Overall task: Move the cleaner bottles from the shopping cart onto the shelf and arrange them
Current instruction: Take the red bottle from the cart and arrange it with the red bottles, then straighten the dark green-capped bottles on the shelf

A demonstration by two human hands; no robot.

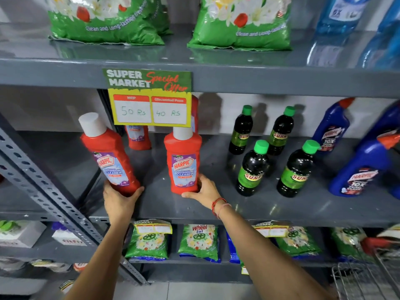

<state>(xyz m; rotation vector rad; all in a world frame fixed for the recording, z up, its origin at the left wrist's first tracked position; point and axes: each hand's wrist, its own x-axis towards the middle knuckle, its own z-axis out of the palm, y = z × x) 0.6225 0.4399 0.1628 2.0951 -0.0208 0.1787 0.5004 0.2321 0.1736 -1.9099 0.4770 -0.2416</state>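
Placement is underway: left hand (120, 197) grips a tilted red bottle (109, 156) mid-frame, right hand (202, 190) wraps another red bottle (183, 164) upright on the shelf (249, 204); cart (368, 276) contents unclear.

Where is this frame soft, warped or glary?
Head view: wide-angle bowing bends the shelf edge and leans the blue bottles at right; glare sheens the upper shelf top under the green bags; corners blur, while both red bottles and the price sign read sharp.

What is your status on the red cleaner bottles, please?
Left hand grips tilted red bottle. Right hand holds upright red bottle on shelf. Nothing blocking.
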